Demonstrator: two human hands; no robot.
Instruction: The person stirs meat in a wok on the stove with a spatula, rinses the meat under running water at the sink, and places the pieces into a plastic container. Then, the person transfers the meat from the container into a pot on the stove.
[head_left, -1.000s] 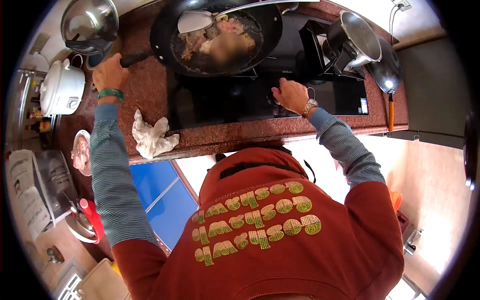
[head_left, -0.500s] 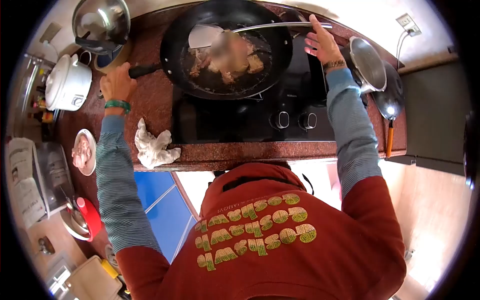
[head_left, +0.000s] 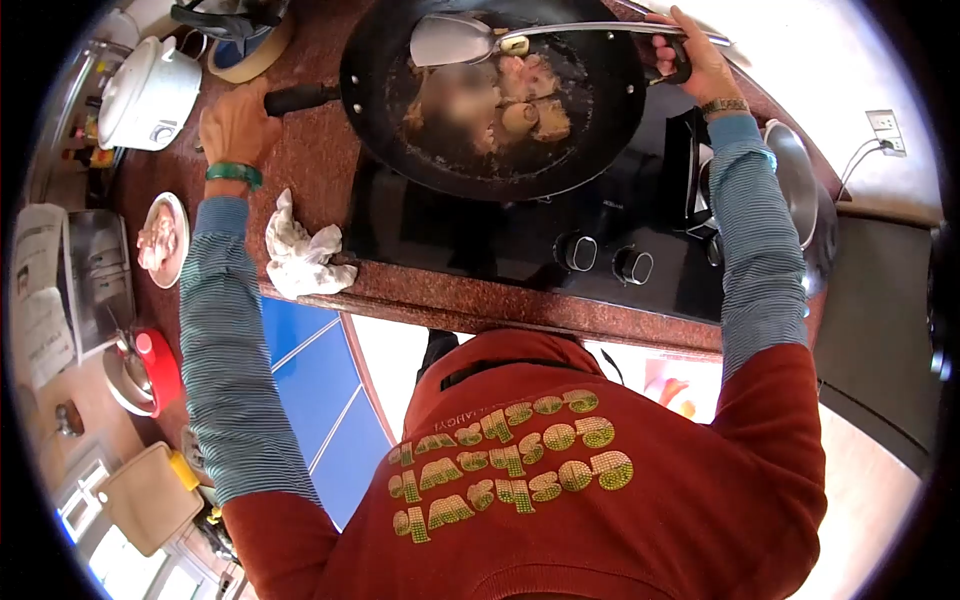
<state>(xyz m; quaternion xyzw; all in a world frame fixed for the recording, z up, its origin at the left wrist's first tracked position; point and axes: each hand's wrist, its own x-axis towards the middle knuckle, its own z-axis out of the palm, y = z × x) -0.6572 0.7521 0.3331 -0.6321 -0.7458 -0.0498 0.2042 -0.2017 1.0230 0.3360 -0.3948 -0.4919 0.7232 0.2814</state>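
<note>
A large black wok (head_left: 400, 150) sits on the dark cooktop, with pieces of meat (head_left: 520, 100) in a little liquid. Closed round the end of the wok's long black handle (head_left: 302, 98) is my left hand (head_left: 238, 128). My right hand (head_left: 695, 55) is at the wok's right side, its fingers curled round the shaft of the metal spatula (head_left: 455, 40) close to the small side handle. The spatula's blade rests over the wok's upper left. Part of the meat is blurred.
A crumpled white cloth (head_left: 303, 250) lies at the counter edge. Left are a plate of raw meat (head_left: 160, 240), a white pot (head_left: 150, 95) and a red-handled item (head_left: 158, 368). Two knobs (head_left: 578, 253) face me; a metal pot (head_left: 793, 180) stands right, partly behind my arm.
My right hand has gone from the cooktop knob up to the spatula's shaft and closed on it. My left hand stays at the wok handle. The view has shifted.
</note>
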